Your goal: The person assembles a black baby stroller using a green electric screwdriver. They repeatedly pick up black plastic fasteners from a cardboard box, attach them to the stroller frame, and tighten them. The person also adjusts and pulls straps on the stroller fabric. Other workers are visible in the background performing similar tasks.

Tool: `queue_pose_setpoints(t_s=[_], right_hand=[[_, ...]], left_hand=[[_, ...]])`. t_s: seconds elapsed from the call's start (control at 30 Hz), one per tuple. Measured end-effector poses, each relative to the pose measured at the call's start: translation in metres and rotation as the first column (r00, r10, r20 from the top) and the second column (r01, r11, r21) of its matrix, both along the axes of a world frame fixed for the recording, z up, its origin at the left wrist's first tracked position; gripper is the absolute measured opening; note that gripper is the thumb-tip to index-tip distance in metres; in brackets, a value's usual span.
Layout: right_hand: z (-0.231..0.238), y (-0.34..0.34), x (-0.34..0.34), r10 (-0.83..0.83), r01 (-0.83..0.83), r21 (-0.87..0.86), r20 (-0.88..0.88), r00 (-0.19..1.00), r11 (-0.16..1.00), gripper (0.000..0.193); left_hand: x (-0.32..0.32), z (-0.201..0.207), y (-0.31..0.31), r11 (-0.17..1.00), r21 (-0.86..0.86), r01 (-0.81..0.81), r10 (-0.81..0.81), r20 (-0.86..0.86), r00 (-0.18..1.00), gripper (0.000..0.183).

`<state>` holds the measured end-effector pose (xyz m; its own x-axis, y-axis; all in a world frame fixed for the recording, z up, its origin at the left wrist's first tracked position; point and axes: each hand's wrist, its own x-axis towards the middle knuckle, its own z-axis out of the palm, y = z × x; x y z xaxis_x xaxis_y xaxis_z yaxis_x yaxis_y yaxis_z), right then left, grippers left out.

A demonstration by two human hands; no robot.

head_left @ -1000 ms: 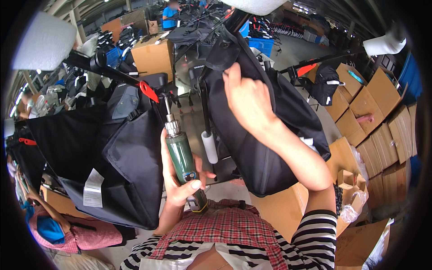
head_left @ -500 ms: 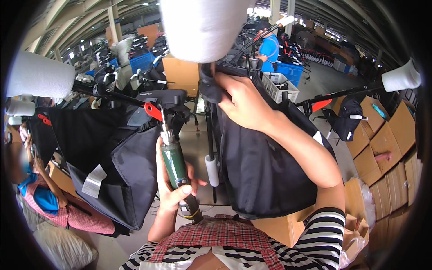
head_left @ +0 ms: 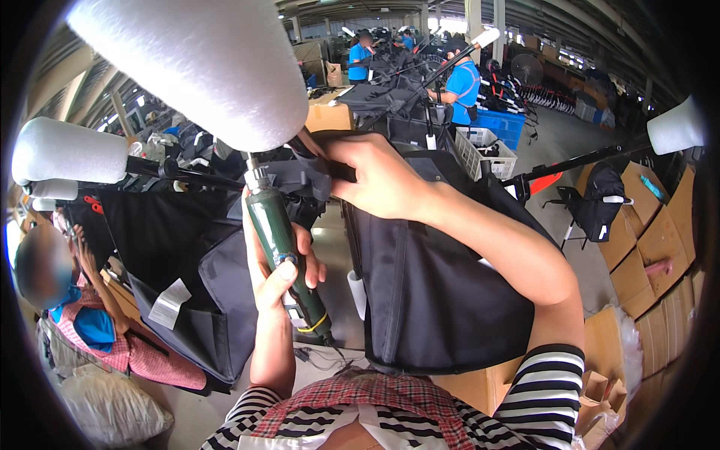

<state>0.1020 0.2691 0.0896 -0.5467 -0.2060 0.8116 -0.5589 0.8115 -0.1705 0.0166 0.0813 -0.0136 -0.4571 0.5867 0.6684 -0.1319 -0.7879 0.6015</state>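
Note:
A green electric screwdriver (head_left: pixel 271 221) is wrapped in my left hand (head_left: pixel 271 285), its metal tip pointing up. The tip reaches the lower edge of a big white foam wrap (head_left: pixel 202 67), which hides what it may touch. My right hand (head_left: pixel 379 176) is closed around a black plastic part (head_left: pixel 311 174) just below that foam; the fingertips are partly hidden. Under my right forearm hangs a large black fabric panel (head_left: pixel 442 292) of a wheeled-looking frame. To the left hangs another black fabric piece (head_left: pixel 217 292) with a white label (head_left: pixel 170 303).
Black tubes with white foam ends (head_left: pixel 71 150) jut in from the left and right (head_left: pixel 671 127). Cardboard boxes (head_left: pixel 652 262) are stacked at right. A person in a checked apron (head_left: pixel 97 322) is close at left; others in blue (head_left: pixel 463 86) work behind. A white crate (head_left: pixel 484 154) stands beyond.
The large foam wrap has shifted left in view, and my right hand has moved slightly left and down with the black part. The screwdriver has risen, its tip now by the foam.

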Motion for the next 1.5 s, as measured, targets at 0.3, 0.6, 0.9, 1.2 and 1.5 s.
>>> queue_pose_setpoints(t_s=[0.3, 0.6, 0.9, 1.2, 1.5], right_hand=[[-0.014, -0.020, 0.015, -0.346, 0.347, -0.005, -0.100, 0.933, 0.938, 0.026], [-0.020, -0.030, 0.022, -0.669, 0.683, 0.181, -0.141, 0.730, 0.707, 0.006], [-0.013, -0.042, 0.035, -0.563, 0.563, 0.024, 0.002, 0.826, 0.826, 0.010], [-0.012, -0.059, 0.053, -0.613, 0.613, 0.042, 0.006, 0.790, 0.789, 0.015], [0.014, -0.042, 0.035, -0.419, 0.410, -0.087, -0.210, 0.883, 0.908, 0.034]], left_hand=[[0.001, 0.020, 0.012, 0.993, 0.087, -0.076, 0.074, 0.021, 0.997, 0.116], [0.005, 0.029, 0.023, 0.989, 0.101, -0.103, 0.107, -0.031, 0.994, 0.121], [0.004, 0.030, 0.027, 0.996, 0.088, -0.018, 0.022, -0.046, 0.999, 0.120], [0.007, 0.032, 0.035, 0.997, 0.071, 0.039, -0.038, -0.019, 0.999, 0.121], [0.007, 0.028, 0.035, 0.999, 0.049, 0.002, -0.001, -0.009, 1.000, 0.122]])
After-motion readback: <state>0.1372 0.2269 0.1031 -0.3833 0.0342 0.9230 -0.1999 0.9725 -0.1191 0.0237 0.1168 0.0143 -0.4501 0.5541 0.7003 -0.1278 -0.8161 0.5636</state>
